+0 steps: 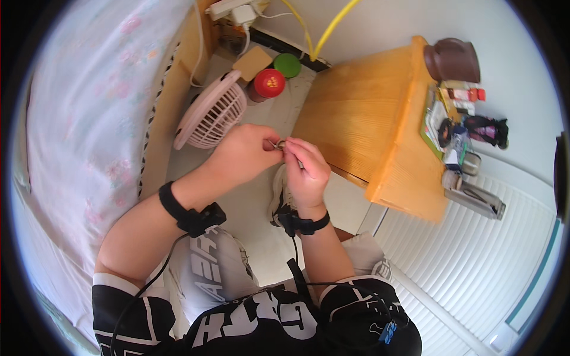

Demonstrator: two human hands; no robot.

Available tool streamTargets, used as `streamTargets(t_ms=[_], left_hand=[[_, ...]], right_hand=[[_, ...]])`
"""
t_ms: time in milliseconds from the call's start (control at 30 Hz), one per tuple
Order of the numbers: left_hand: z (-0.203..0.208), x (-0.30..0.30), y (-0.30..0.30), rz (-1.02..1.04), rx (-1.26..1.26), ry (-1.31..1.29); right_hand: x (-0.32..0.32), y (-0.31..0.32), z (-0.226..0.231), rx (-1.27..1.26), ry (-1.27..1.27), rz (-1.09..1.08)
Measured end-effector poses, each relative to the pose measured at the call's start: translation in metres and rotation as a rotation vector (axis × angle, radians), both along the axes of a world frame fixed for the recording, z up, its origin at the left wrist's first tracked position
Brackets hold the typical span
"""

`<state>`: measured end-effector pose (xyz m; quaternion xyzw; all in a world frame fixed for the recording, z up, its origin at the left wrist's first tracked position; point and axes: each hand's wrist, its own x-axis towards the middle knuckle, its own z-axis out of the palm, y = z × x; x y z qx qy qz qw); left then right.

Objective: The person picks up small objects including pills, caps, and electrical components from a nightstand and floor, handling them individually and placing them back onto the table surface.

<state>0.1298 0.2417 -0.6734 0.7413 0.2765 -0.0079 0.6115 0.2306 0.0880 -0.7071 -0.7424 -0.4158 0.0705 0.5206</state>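
In front of me, my left hand [248,149] and my right hand [309,169] meet fingertip to fingertip. Between them is a small, shiny, ring-like metal piece [279,144], pinched from both sides. Its exact kind is too small to make out, and the fingers hide part of it. Both hands are closed, thumbs pressed against the fingers. Just beyond my left hand stands a pink fan [212,113] with a slatted round grille. A wooden cabinet [350,113] is to the right of my right hand.
A bed with a pale flowered cover [107,89] runs along the left. Behind the fan are a red-lidded jar [268,83], a green round lid [287,64] and a power strip [228,8]. Bottles and a brown pot [452,60] crowd the cabinet top. A yellow cable [332,29] hangs beyond.
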Motion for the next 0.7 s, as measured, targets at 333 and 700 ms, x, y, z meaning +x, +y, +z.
streamTargets(t_ms=[333,700], left_hand=[[0.017,0.006,-0.003,-0.052,-0.182,0.059],[0.017,0.008,0.003,-0.090,-0.168,0.023]], right_hand=[[-0.014,-0.019,0.092,0.086,-0.086,-0.251],[0.149,-0.123,0.158,-0.490,-0.112,-0.723]])
